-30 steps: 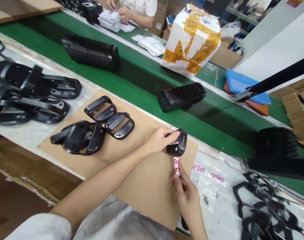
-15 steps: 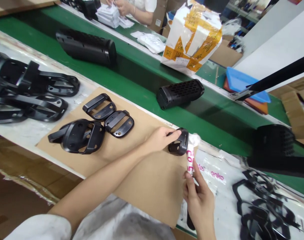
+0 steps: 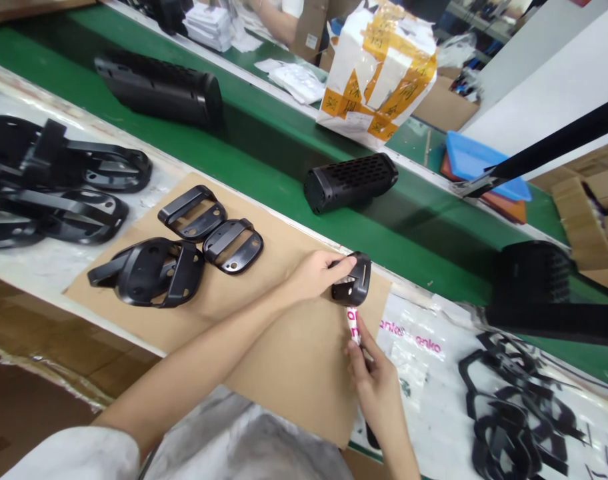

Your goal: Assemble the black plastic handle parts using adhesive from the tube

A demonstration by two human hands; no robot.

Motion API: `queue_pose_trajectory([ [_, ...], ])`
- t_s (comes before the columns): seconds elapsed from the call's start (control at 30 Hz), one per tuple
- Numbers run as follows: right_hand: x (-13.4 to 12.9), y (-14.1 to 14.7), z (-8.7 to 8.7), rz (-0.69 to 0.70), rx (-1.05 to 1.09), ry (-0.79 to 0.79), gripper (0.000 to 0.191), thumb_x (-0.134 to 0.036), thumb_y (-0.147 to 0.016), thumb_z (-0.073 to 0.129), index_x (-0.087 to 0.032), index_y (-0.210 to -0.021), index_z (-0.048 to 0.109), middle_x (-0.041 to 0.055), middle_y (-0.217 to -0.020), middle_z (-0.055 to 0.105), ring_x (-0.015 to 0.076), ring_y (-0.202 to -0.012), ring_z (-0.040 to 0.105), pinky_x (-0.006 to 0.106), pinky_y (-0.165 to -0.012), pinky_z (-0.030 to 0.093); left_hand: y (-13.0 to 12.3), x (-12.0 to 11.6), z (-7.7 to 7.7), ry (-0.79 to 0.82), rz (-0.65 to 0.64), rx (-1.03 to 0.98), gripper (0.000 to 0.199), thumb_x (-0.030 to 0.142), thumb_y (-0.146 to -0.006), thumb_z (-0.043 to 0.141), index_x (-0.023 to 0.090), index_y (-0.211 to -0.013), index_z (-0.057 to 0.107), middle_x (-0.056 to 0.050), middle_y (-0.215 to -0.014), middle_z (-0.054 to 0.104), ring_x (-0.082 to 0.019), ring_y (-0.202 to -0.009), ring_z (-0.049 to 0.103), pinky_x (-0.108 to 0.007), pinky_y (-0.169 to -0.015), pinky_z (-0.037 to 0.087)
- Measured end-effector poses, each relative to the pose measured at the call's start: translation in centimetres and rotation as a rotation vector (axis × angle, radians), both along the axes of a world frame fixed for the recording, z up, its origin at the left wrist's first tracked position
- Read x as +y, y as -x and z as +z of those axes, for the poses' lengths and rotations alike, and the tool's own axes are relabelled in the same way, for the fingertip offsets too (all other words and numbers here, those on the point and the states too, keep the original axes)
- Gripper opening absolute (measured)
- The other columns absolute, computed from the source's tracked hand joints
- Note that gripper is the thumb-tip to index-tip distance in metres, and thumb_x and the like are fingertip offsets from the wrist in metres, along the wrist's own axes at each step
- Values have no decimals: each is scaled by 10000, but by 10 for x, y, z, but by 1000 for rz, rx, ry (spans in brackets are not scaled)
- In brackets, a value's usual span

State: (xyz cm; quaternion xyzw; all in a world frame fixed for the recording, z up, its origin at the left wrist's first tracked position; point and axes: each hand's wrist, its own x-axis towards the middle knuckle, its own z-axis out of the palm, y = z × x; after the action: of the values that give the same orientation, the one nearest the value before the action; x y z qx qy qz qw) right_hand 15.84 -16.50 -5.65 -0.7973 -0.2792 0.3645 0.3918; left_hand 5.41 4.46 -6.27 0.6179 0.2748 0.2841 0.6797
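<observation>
My left hand [image 3: 317,273] pinches the upper left edge of a small black plastic frame [image 3: 353,291], holding it tilted over the brown cardboard sheet [image 3: 294,353]. In my right hand [image 3: 377,373] is a white stick wrapped in pink-lettered film [image 3: 353,323]; its upper end goes behind the frame and is hidden. Two similar black frames [image 3: 234,247] [image 3: 194,213] lie on the left part of the cardboard, touching or nearly so. Beside them rests a stack of black frames [image 3: 149,272].
Black frames [image 3: 64,160] are piled at the left; thin black rings [image 3: 514,407] lie at the right. Black cylindrical devices [image 3: 351,181] sit on the green belt [image 3: 264,180]. Beyond are a taped box [image 3: 377,73], a blue tray [image 3: 484,163] and a person's arm [image 3: 279,23]. A black bar [image 3: 559,143] crosses the right.
My right hand has moved left, bringing the wrapped stick from beside the black frame to behind it. The frame has tilted slightly in my left hand. The view has shifted a little.
</observation>
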Motion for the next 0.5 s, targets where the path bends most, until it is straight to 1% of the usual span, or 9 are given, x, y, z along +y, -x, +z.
queue_pose_trajectory([
  [0.07, 2, -4, 0, 16, 31, 20, 694, -553, -859, 715, -176, -1435, 622, 5, -665, 633, 145, -514, 429, 250, -431, 378, -1, 2, -3, 28, 9, -37, 480, 551, -943, 526, 166, -658, 554, 20, -645, 486, -125, -642, 447, -257, -640, 335],
  [0.13, 2, -8, 1, -31, 34, -11, 705, -546, -870, 714, -212, -1476, 575, -13, -691, 615, 126, -504, 399, 238, -423, 361, -3, 5, -6, 100, 40, -102, 488, 549, -918, 565, 173, -613, 503, 32, -595, 430, -105, -582, 391, -254, -595, 301],
  [0.23, -1, -10, 1, -141, 43, -77, 729, -558, -884, 712, -261, -1516, 503, -45, -703, 542, 106, -498, 391, 216, -406, 342, -3, 12, -9, 333, 87, -244, 541, 508, -847, 636, 206, -505, 344, 67, -477, 283, -71, -463, 248, -258, -503, 188],
  [0.3, -3, -9, 0, -223, 59, -109, 737, -579, -862, 738, -249, -1483, 519, -62, -679, 498, 98, -483, 391, 207, -393, 336, -1, 16, -6, 527, 55, -349, 571, 470, -813, 634, 224, -466, 253, 72, -427, 225, -64, -416, 202, -264, -469, 158],
  [0.37, -2, -5, 1, -277, 88, -136, 714, -594, -839, 762, -221, -1411, 556, -74, -642, 481, 90, -448, 380, 203, -372, 324, 2, 18, 0, 680, -15, -438, 576, 443, -800, 603, 230, -442, 205, 60, -394, 211, -67, -386, 209, -263, -445, 176],
  [0.43, 0, 0, 5, -285, 95, -187, 642, -595, -845, 758, -204, -1321, 575, -87, -593, 468, 83, -397, 365, 196, -347, 303, 6, 19, 7, 766, -88, -501, 573, 427, -789, 575, 229, -419, 184, 47, -368, 199, -70, -365, 221, -263, -431, 206],
  [0.5, 2, 6, 11, -265, 69, -263, 527, -568, -884, 728, -219, -1242, 561, -95, -569, 474, 81, -361, 365, 189, -335, 301, 9, 18, 11, 794, -121, -514, 560, 426, -770, 565, 228, -400, 194, 43, -350, 182, -70, -347, 208, -264, -420, 214],
])
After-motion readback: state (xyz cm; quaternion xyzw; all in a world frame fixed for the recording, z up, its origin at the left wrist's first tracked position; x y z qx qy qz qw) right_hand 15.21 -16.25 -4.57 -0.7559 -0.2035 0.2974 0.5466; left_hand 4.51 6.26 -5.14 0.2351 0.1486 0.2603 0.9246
